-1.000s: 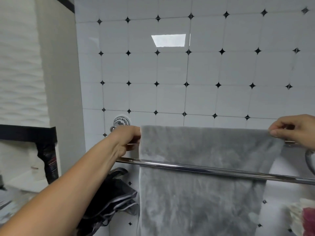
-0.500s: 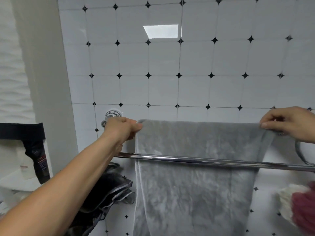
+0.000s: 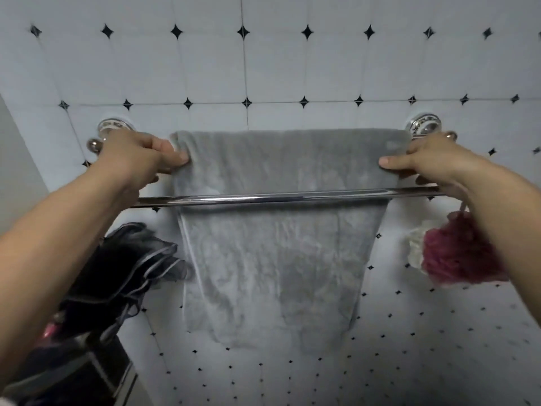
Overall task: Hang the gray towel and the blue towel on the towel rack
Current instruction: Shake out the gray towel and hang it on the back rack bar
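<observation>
**Q:** Now, where is the gray towel?

**A:** It is on the rack, folded over the rear bar, which it hides. It hangs down the wall behind the front bar.

**Q:** What is the state of each grip?

**A:** Both are closed on cloth. The left grip pinches the left end of the fold, with the thumb on the front face. The right grip pinches the right end in the same way.

**Q:** Which relation governs the next move?

**A:** The fold runs left to right and lies between the two grips. The towel's long axis drops straight down from the fold. Each grip sits at its own end, so neither is nearer. Any levelling is therefore likely a matter of sliding the ends outward along the bar.

**Q:** Where is the blue towel?

**A:** It is not in view. The front bar carries no towel and is the bar nearer the person. It looks the likely place for the blue towel, which must first be fetched.

**Q:** What is the count?

**A:**
- Gray towel: one.
- Blue towel: none visible.
- Bars: two, with one covered.
- Grips: two.
- Black cloth: one, to the lower left of the towel.
- Poufs: two, to the right of the towel. One is red and one is white.

**Q:** What is the progress?

**A:** About half, judged from the single towel hung.
</observation>
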